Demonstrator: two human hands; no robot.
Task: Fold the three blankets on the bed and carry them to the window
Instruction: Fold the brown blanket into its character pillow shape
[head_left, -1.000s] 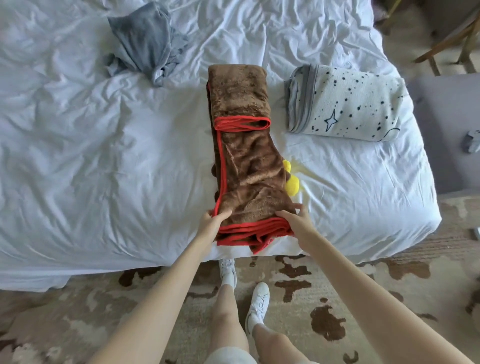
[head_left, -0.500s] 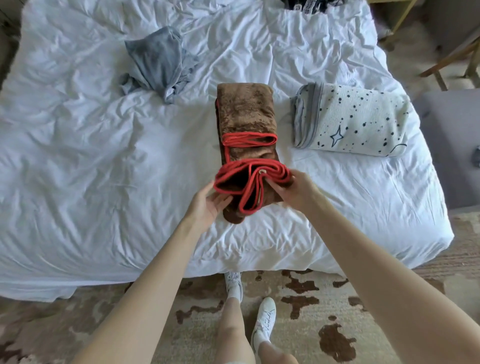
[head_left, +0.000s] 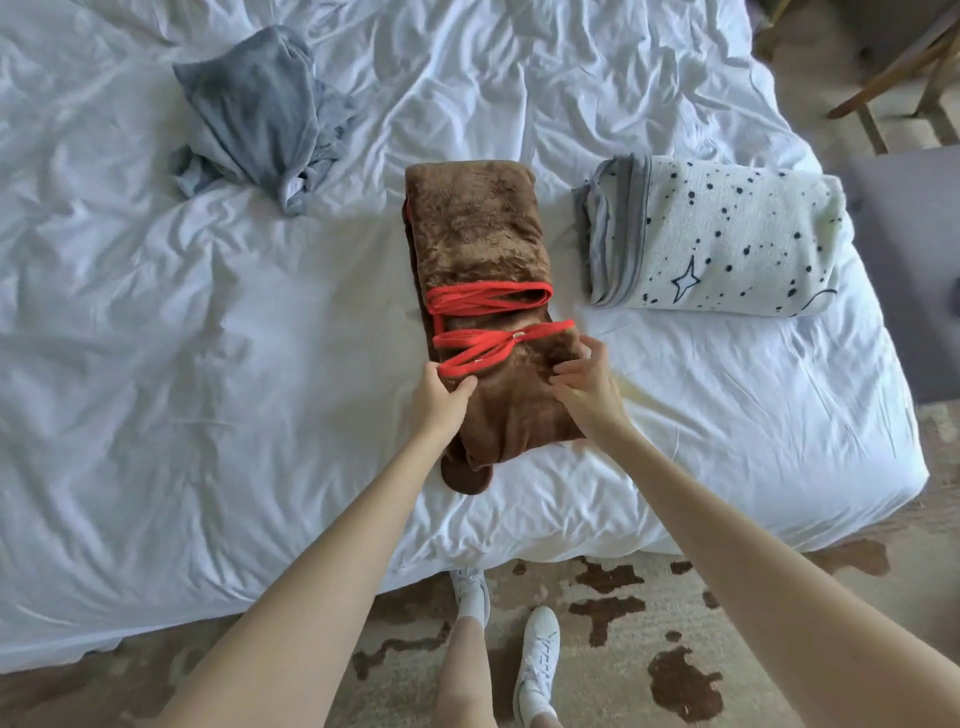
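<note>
Evidently my left hand (head_left: 441, 397) and right hand (head_left: 587, 384) gripped the brown blanket (head_left: 478, 234); releasing unevenly could spring its fold open.

Both arms out fwd, L hand (head_left: 441, 402) & R hand (head_left: 587, 387) gripping brown blanket (head_left: 478, 228), fingers curled.
</note>
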